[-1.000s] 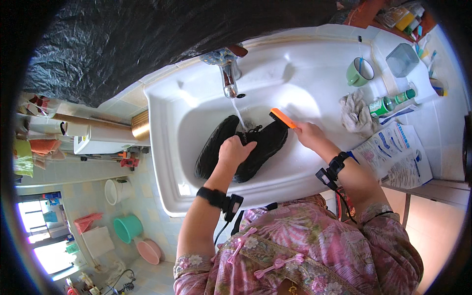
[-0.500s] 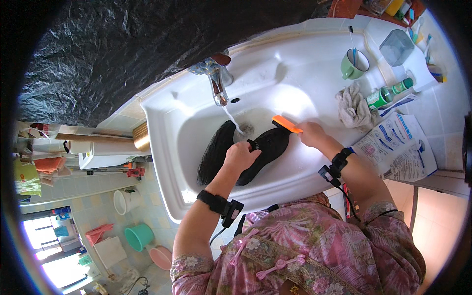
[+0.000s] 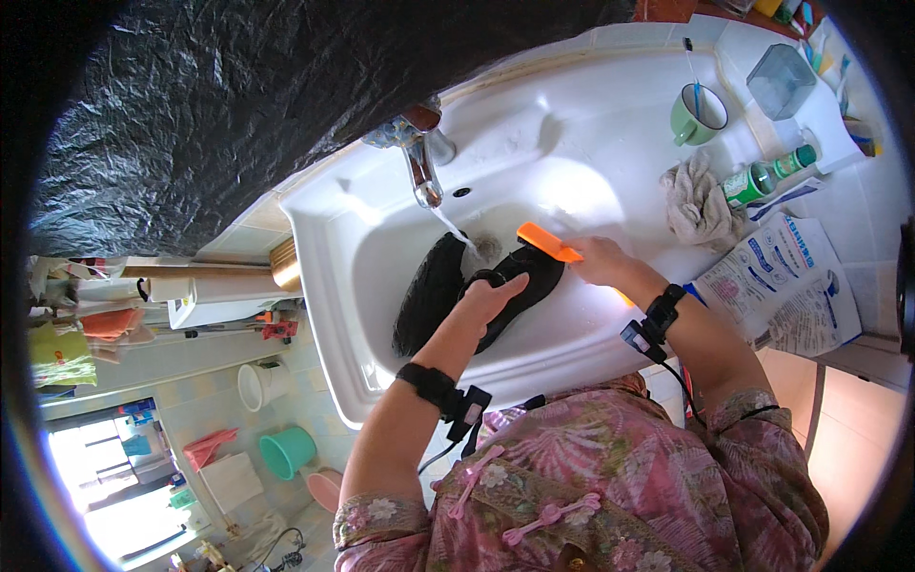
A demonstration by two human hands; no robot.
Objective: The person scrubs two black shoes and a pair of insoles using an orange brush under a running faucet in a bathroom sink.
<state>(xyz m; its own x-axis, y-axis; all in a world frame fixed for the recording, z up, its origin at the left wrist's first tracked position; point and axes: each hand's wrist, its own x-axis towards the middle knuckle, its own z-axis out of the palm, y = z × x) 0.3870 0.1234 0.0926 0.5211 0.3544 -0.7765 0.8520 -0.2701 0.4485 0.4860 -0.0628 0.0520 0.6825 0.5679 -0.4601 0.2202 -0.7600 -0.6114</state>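
Two black shoes lie in the white washbasin [image 3: 319, 286]. My left hand [image 3: 492, 301] grips the right-hand black shoe [image 3: 536, 284] around its middle, with the thumb on top. In my right hand [image 3: 602, 262] is an orange scrubbing brush [image 3: 549, 242], held by its handle. Its dark bristles face down against the far end of that shoe. The other black shoe [image 3: 429, 297] rests to the left of my left hand, untouched by my right. From the tap [image 3: 423, 173], a stream of water falls beside that shoe's far end.
On the basin's right ledge are a green mug [image 3: 688, 126] with a toothbrush, a crumpled grey cloth [image 3: 701, 200], a green bottle [image 3: 748, 186] and a printed plastic bag [image 3: 782, 276]. Black plastic sheeting [image 3: 238, 105] hangs behind. Buckets [image 3: 286, 452] stand at lower left.
The brush has shifted a little left over the shoe's end and tilted, showing more of its orange back. My left hand keeps its hold. The whole view has shifted slightly.
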